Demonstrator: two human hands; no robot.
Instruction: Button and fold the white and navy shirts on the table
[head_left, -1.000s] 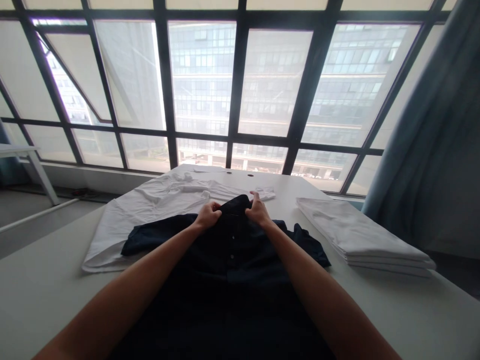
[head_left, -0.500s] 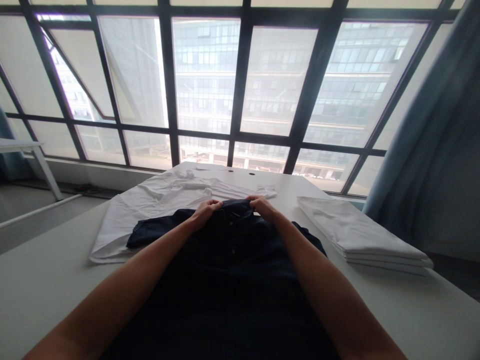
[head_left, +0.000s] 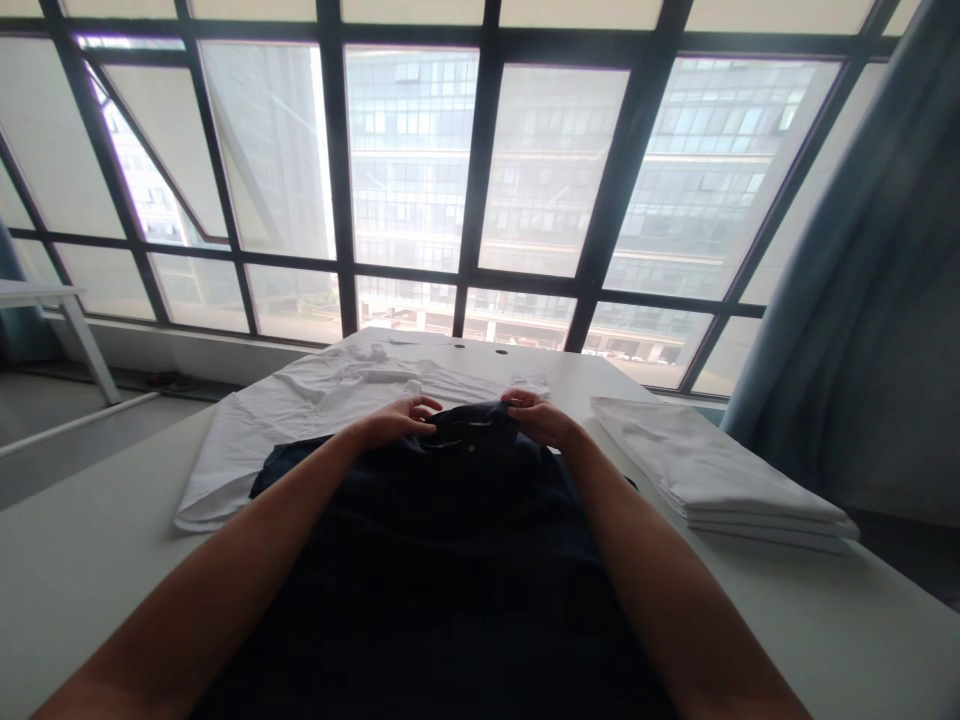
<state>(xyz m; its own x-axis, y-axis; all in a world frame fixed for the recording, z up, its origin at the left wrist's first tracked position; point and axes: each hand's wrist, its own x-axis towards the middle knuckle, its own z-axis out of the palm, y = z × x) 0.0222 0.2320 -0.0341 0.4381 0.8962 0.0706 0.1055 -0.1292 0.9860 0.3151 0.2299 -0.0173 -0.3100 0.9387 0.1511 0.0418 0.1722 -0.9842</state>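
A dark navy shirt (head_left: 465, 530) with a collar and small light buttons lies spread in front of me, its lower part very dark. My left hand (head_left: 397, 420) is at the left side of the collar, thumb on the cloth and index finger a little raised. At the collar's right side, my right hand (head_left: 536, 417) pinches the edge between thumb and fingers. The collar bunches between both hands. Beneath and behind the dark shirt lies a wrinkled white garment (head_left: 300, 395), partly covered by its left sleeve.
A folded stack of white cloth (head_left: 720, 455) sits on the right of the white table (head_left: 97, 570). Two dark round holes mark the table's far end. Large framed windows (head_left: 409, 160) stand behind it, with a blue-grey curtain (head_left: 847, 300) at right. Another white table (head_left: 45, 293) is at far left.
Both hands have come slightly lower and the collar has folded toward me, hiding an upper button. My left hand's fingers have loosened and spread somewhat.
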